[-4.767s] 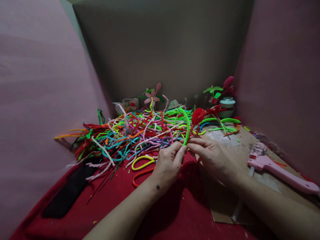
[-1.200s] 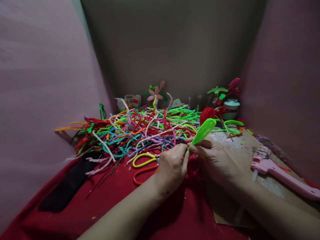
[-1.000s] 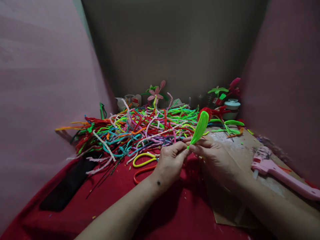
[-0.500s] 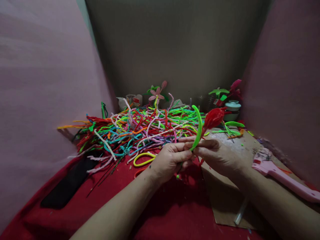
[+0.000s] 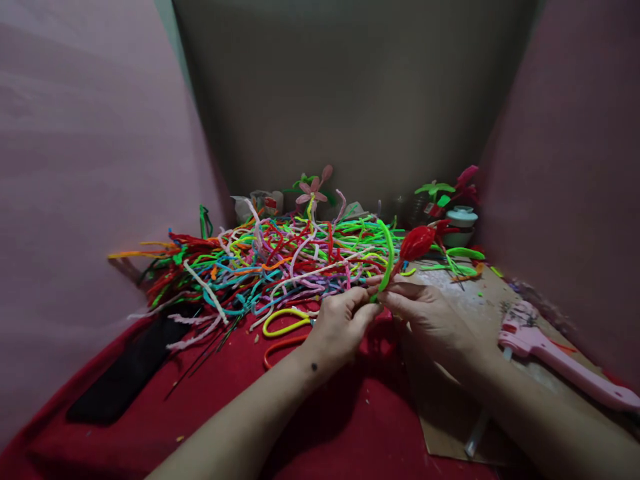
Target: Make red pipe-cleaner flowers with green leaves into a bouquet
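My left hand [image 5: 343, 323] is closed, thumb and fingers pinched at the base of a curved green pipe-cleaner leaf [image 5: 387, 250]. Right beside it, my right hand [image 5: 433, 310] has its fingers closed round the stem of a red pipe-cleaner flower [image 5: 417, 244], whose bud points up and right. The fingertips of both hands meet where leaf and stem come together; the stem's lower part is hidden by the fingers. Scissors [image 5: 285, 323] with one yellow and one red handle loop lie under my left wrist, blades out of sight.
A tangled pile of many-coloured pipe cleaners [image 5: 280, 260] spreads across the back. Left lies a black flat object [image 5: 125, 373]. A pink glue gun [image 5: 565, 353] rests on cardboard [image 5: 440, 427] at right, near a clear stick [image 5: 477, 433]. Behind stand a pale lidded jar [image 5: 461, 217] and pink flowers [image 5: 313, 190].
Both hands have come slightly down and left with the flower and leaf. The leaf stands further from the bud, and more of the scissors shows. The view has shifted a little.
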A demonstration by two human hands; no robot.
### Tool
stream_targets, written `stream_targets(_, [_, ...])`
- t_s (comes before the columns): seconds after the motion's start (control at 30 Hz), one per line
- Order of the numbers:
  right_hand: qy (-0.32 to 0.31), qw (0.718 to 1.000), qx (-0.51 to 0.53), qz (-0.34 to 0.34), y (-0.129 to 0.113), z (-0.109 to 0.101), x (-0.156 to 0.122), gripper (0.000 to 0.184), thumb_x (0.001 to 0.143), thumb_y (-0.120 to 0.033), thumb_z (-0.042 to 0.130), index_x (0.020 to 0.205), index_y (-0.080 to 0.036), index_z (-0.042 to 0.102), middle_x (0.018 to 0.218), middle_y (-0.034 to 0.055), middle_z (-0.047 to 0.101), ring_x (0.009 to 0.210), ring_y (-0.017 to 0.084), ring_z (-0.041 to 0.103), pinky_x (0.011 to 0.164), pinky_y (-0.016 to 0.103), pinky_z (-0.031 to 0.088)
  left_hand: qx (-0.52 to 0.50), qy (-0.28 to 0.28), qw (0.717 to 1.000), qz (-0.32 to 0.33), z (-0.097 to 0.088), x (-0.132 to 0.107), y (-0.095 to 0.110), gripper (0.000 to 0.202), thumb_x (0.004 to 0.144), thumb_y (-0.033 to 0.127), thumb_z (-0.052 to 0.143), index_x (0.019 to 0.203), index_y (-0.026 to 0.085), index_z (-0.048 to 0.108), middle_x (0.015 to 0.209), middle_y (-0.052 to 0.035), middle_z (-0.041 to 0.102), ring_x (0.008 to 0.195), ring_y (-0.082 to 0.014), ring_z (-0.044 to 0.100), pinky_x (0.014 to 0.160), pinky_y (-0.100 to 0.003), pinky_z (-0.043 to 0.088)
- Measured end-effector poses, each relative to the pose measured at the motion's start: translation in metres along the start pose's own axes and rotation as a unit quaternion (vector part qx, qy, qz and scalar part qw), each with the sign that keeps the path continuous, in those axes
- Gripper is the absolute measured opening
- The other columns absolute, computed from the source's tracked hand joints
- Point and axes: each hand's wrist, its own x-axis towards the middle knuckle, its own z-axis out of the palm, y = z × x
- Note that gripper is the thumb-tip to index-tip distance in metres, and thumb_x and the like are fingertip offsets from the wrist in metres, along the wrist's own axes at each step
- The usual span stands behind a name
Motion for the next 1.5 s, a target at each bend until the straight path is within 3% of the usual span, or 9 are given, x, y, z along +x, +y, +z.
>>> stream_targets(0.1, [0.020,1.000,-0.001,0.005,-0.005,0.005,-0.002,0.026,0.074,-0.035,0.064,0.097,-0.025,0.070,0.090,0.0035,0.070,0.090,0.022,0.060,0.078,0.035,0.046,0.157,0.039,0.984,0.074,0.005,-0.004,-0.007,0.016,0.082,0.022,0.047,0.086,0.015,0.061,0.072,-0.0020,0.059,0.064,-0.0116,0.050,0.063,-0.023,0.035])
stream_targets(0.2, [0.028,0.999,-0.027,0.003,-0.007,0.006,-0.003,0.020,0.073,-0.032,0.065,0.090,-0.024,0.072,0.087,0.0027,0.070,0.088,0.021,0.060,0.080,0.034,0.045,0.194,0.050,0.976,0.085,0.006,-0.006,-0.010,0.019,0.086,0.024,0.043,0.080,0.016,0.060,0.069,-0.0007,0.056,0.061,-0.0108,0.048,0.062,-0.023,0.034])
stream_targets(0.37, [0.032,0.999,-0.002,0.019,-0.002,0.003,-0.003,0.015,0.071,-0.029,0.067,0.083,-0.021,0.072,0.081,0.0016,0.068,0.078,0.017,0.059,0.076,0.031,0.045,0.047,0.034,0.998,0.017,0.003,0.000,-0.005,0.024,0.084,0.027,0.046,0.063,0.016,0.050,0.058,0.0036,0.044,0.057,-0.0088,0.041,0.057,-0.021,0.031])
stream_targets(0.5, [0.021,0.999,0.026,0.027,0.008,-0.002,-0.002,0.017,0.065,-0.028,0.072,0.079,-0.020,0.071,0.080,0.0014,0.066,0.076,0.016,0.058,0.071,0.029,0.046,-0.089,0.011,0.996,-0.030,0.001,0.003,0.000,0.028,0.080,0.029,0.051,0.057,0.015,0.046,0.055,0.0047,0.040,0.054,-0.0075,0.035,0.053,-0.020,0.029])
stream_targets(0.67, [0.040,0.998,0.051,0.010,0.022,-0.014,0.005,0.014,0.064,-0.026,0.073,0.078,-0.023,0.071,0.080,0.0002,0.067,0.074,0.015,0.058,0.070,0.030,0.046,-0.206,-0.019,0.977,-0.058,0.001,0.003,0.003,0.026,0.077,0.024,0.053,0.054,0.014,0.047,0.052,0.0044,0.044,0.050,-0.0061,0.035,0.051,-0.020,0.027])
stream_targets(0.9, [-0.110,0.988,0.087,0.062,0.015,-0.016,0.009,0.029,0.073,-0.031,0.066,0.100,-0.024,0.069,0.084,0.0039,0.070,0.074,0.017,0.060,0.074,0.035,0.047,-0.327,-0.095,0.935,-0.103,-0.001,0.000,-0.002,0.023,0.075,0.031,0.059,0.062,0.013,0.053,0.052,0.0031,0.046,0.046,-0.0053,0.036,0.047,-0.020,0.023])
stream_targets(1.17, [-0.100,0.986,0.115,0.067,0.016,-0.015,0.006,0.035,0.070,-0.028,0.068,0.105,-0.024,0.067,0.092,0.0050,0.070,0.076,0.018,0.061,0.074,0.035,0.047,-0.409,-0.150,0.891,-0.128,0.002,0.002,-0.006,0.019,0.071,0.030,0.064,0.071,0.012,0.058,0.054,0.0033,0.047,0.044,-0.0038,0.036,0.044,-0.019,0.023])
stream_targets(1.3, [-0.029,0.997,0.063,0.026,0.020,-0.013,0.006,0.028,0.070,-0.026,0.068,0.099,-0.022,0.070,0.095,0.0045,0.069,0.087,0.019,0.060,0.084,0.035,0.043,-0.396,-0.133,0.899,-0.129,0.001,0.003,-0.006,0.019,0.074,0.031,0.063,0.072,0.012,0.059,0.056,0.0036,0.047,0.045,-0.0025,0.036,0.043,-0.017,0.021])
stream_targets(1.5, [0.010,0.997,0.077,0.022,0.023,-0.010,0.005,0.022,0.071,-0.026,0.068,0.092,-0.021,0.071,0.090,0.0035,0.069,0.084,0.018,0.060,0.081,0.032,0.043,-0.244,-0.092,0.960,-0.103,-0.002,0.005,-0.002,0.022,0.077,0.034,0.056,0.070,0.013,0.058,0.055,0.0032,0.053,0.037,-0.0027,0.032,0.038,-0.018,0.021])
